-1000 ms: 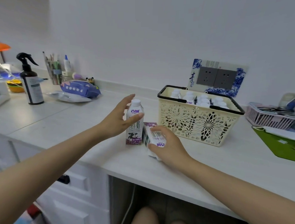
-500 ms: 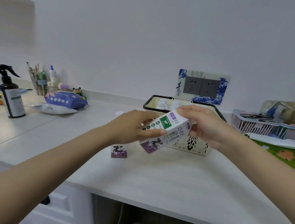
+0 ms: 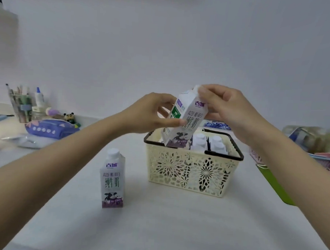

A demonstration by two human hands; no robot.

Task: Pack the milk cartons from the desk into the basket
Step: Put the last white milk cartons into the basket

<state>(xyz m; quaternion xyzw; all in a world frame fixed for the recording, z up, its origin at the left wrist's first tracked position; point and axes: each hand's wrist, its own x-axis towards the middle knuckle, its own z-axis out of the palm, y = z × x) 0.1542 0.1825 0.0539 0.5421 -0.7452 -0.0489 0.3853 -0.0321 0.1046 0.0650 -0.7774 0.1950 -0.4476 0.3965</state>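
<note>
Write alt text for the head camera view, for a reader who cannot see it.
Both hands, left hand and right hand, lower a tilted milk carton into the left end of a cream lattice basket that already holds white-capped cartons. One more carton stands upright on the white desk, left of the basket.

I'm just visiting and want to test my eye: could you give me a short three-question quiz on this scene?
1. True or false: the held carton is tilted.
2. How many cartons stand on the desk outside the basket?
3. Which hand grips the held carton's top: A) left hand B) right hand?

Key: 1 true; 2 one, the standing carton; 3 B.
</note>
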